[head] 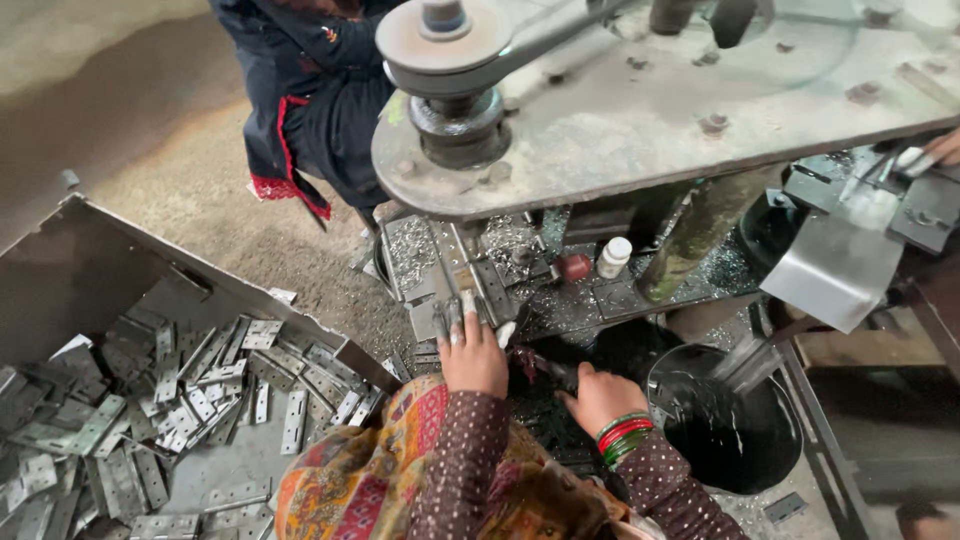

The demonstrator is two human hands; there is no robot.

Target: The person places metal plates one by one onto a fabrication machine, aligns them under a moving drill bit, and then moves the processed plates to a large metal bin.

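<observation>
- Below, the left hand (472,355) lay palm down at the edge of the machine bed (560,290), fingers stretched forward and close together.
- Its fingertips (458,322) pressed on a small stack of hinge plates (452,312) lying on the bed; whether any finger curled round the stack could not be told.
- The right hand (598,395) sat lower and just beside the left, fingers curled around a dark handle (545,368) that reached toward the left hand.
- Red and green bangles (622,436) ringed the right wrist, and both arms wore dotted brown sleeves (462,450).
- A patterned orange cloth (370,480) covered the lap beneath the left arm.
- To the left, an open metal bin (110,260) held a loose heap of flat hinge plates (190,400), well apart from the hands.
- A black bucket (735,420) stood just right of the right hand, under a steel chute (835,265).
- On the bed, a white bottle (613,256) stood upright near a small red part (573,267), amid metal shavings.
- Overhead, a grey machine plate (680,110) carried a pulley (445,45) and belt (560,35).
- Another person in dark clothes (310,90) stood behind the machine, and a second person's fingers (942,148) showed at the far right edge.
</observation>
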